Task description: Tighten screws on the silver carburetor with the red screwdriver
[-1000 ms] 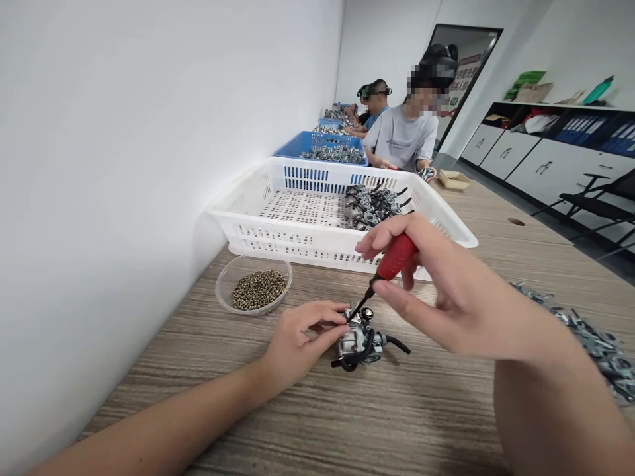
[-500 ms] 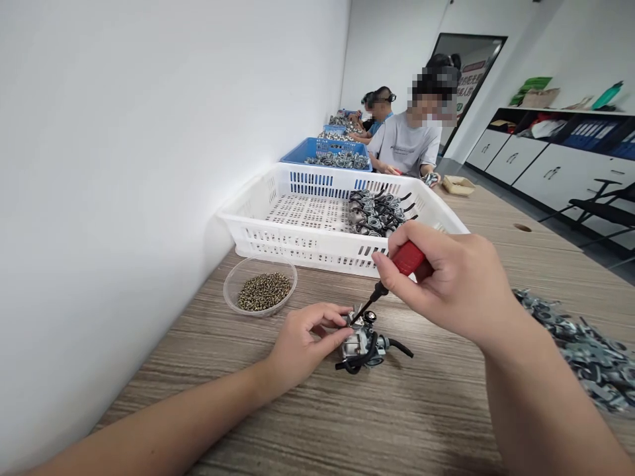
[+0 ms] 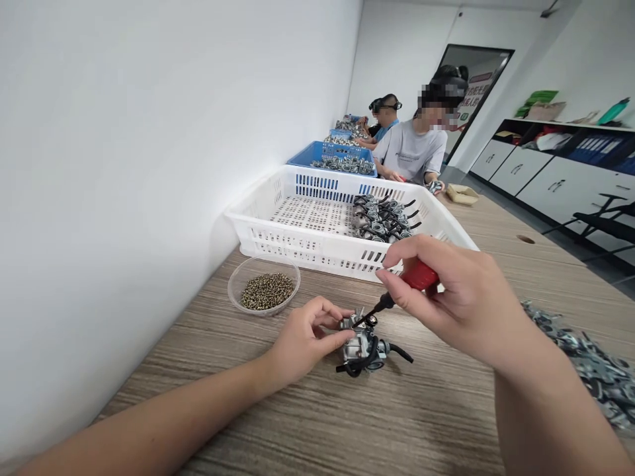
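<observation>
A small metal carburetor (image 3: 366,345) with black hoses sits on the wooden table (image 3: 377,423). My left hand (image 3: 302,340) grips its left side with thumb and fingers. My right hand (image 3: 454,297) holds a red-handled screwdriver (image 3: 415,279), whose dark tip touches the top of the carburetor. A clear bowl of small brass screws (image 3: 264,293) stands to the left, near the wall.
A white slotted basket (image 3: 297,241) with several finished carburetors (image 3: 384,218) stands behind my hands. Blue baskets (image 3: 317,153) follow it along the wall. Other people sit further down the table. Loose metal parts (image 3: 590,370) lie at the right edge.
My right hand has dropped lower and rolled the screwdriver handle, so less red shows. The left hand keeps its grip on the carburetor. The view has tilted down slightly.
</observation>
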The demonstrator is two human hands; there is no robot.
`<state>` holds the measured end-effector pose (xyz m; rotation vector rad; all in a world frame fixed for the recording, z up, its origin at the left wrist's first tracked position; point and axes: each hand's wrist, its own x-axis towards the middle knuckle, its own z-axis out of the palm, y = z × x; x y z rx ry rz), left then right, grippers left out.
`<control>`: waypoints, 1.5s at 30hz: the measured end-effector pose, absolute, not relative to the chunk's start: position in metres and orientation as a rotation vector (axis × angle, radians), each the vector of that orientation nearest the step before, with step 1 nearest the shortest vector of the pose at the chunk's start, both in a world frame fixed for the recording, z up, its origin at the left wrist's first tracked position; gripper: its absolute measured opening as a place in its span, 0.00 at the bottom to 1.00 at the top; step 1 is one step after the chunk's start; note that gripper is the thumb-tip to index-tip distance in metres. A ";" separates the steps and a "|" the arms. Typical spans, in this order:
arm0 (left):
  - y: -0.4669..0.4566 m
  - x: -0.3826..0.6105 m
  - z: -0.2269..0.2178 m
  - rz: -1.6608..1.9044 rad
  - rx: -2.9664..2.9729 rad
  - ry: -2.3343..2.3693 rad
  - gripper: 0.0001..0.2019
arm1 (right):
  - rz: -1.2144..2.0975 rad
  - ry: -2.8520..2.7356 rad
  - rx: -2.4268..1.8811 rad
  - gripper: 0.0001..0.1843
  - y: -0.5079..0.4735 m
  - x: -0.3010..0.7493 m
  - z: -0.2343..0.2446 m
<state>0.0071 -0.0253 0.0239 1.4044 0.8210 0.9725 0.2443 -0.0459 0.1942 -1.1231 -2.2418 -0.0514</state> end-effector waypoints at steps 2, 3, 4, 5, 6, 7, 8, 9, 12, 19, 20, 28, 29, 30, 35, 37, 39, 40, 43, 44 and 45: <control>-0.025 0.008 0.023 0.983 1.363 0.815 0.18 | -0.198 -2.221 -1.170 0.12 -0.045 0.242 0.192; -0.026 0.009 0.022 0.995 1.336 0.817 0.20 | -0.233 -2.219 -1.193 0.14 -0.045 0.243 0.192; -0.026 0.009 0.021 1.005 1.306 0.822 0.22 | -0.240 -2.222 -1.219 0.15 -0.045 0.244 0.192; -0.026 0.010 0.020 1.013 1.279 0.828 0.24 | -0.220 -2.230 -1.249 0.16 -0.045 0.246 0.193; -0.026 0.010 0.020 1.015 1.259 0.839 0.25 | -0.176 -2.241 -1.281 0.15 -0.046 0.249 0.194; -0.026 0.011 0.019 1.011 1.250 0.853 0.26 | -0.114 -2.252 -1.310 0.15 -0.047 0.252 0.195; -0.025 0.011 0.019 1.004 1.251 0.868 0.27 | -0.037 -2.264 -1.333 0.14 -0.048 0.256 0.197; -0.024 0.011 0.018 0.997 1.253 0.880 0.27 | 0.043 -2.275 -1.340 0.14 -0.050 0.259 0.199; -0.021 0.010 0.017 0.992 1.259 0.896 0.28 | 0.235 -2.312 -1.258 0.11 -0.054 0.267 0.205; -0.018 0.010 0.014 1.038 1.299 0.927 0.25 | 0.522 -2.324 -1.135 0.10 -0.054 0.265 0.207; -0.018 0.011 0.014 1.034 1.300 0.922 0.25 | 0.495 -2.314 -1.137 0.10 -0.052 0.264 0.205; -0.025 0.010 0.017 0.984 1.376 0.908 0.21 | -0.017 -2.283 -1.212 0.12 -0.038 0.256 0.192; -0.025 0.010 0.018 0.989 1.387 0.912 0.21 | 0.017 -2.295 -1.222 0.11 -0.040 0.256 0.193; -0.025 0.010 0.018 0.993 1.394 0.914 0.20 | 0.082 -2.311 -1.222 0.10 -0.043 0.257 0.195; -0.025 0.009 0.018 1.003 1.428 0.918 0.20 | 0.395 -2.349 -1.132 0.10 -0.059 0.258 0.206; -0.025 0.009 0.018 1.000 1.426 0.909 0.20 | 0.408 -2.357 -1.071 0.07 -0.059 0.255 0.206; -0.025 0.008 0.018 0.992 1.431 0.898 0.19 | 0.285 -2.360 -1.046 0.07 -0.055 0.251 0.203; -0.025 0.008 0.018 0.988 1.438 0.895 0.19 | 0.177 -2.350 -1.056 0.09 -0.053 0.250 0.201; -0.025 0.008 0.020 0.995 1.463 0.898 0.19 | -0.147 -2.263 -1.151 0.17 -0.046 0.246 0.194; -0.025 0.008 0.020 0.997 1.469 0.901 0.19 | -0.186 -2.244 -1.190 0.17 -0.045 0.246 0.193; -0.025 0.008 0.021 0.998 1.474 0.903 0.19 | -0.172 -2.243 -1.222 0.17 -0.046 0.246 0.193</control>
